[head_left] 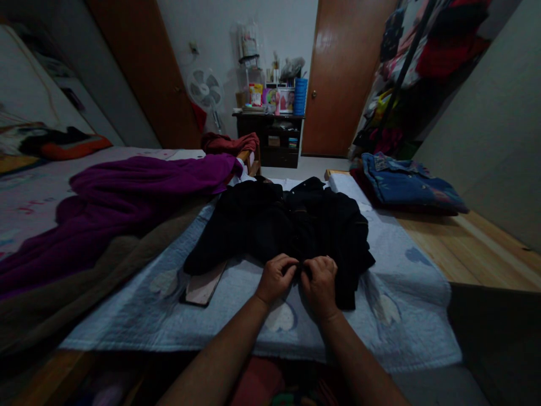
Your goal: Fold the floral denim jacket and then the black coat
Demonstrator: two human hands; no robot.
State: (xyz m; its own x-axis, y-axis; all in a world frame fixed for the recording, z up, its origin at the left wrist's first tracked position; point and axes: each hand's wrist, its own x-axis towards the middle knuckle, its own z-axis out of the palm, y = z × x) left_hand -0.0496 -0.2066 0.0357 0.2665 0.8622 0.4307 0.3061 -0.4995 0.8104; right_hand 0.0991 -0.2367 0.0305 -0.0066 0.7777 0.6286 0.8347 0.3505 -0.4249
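Note:
A black garment (262,225), which looks like a jacket, lies spread and rumpled on a pale blue quilt (139,316) with heart shapes. Both hands meet at its near edge. My left hand (276,276) pinches the dark cloth between thumb and fingers. Close beside it, my right hand (319,282) grips the same edge with curled fingers. What exactly sits between the fingertips is too dark to make out beyond the cloth. Partly under the garment's left side is a flat pinkish thing with a dark rim (205,287), perhaps a phone.
A purple blanket (127,192) and a brown one (127,265) lie to the left. On the right, folded denim clothing (406,183) rests on a wooden ledge (456,242). Farther back stand a white fan (206,87) and a dark cabinet (274,135) with several items.

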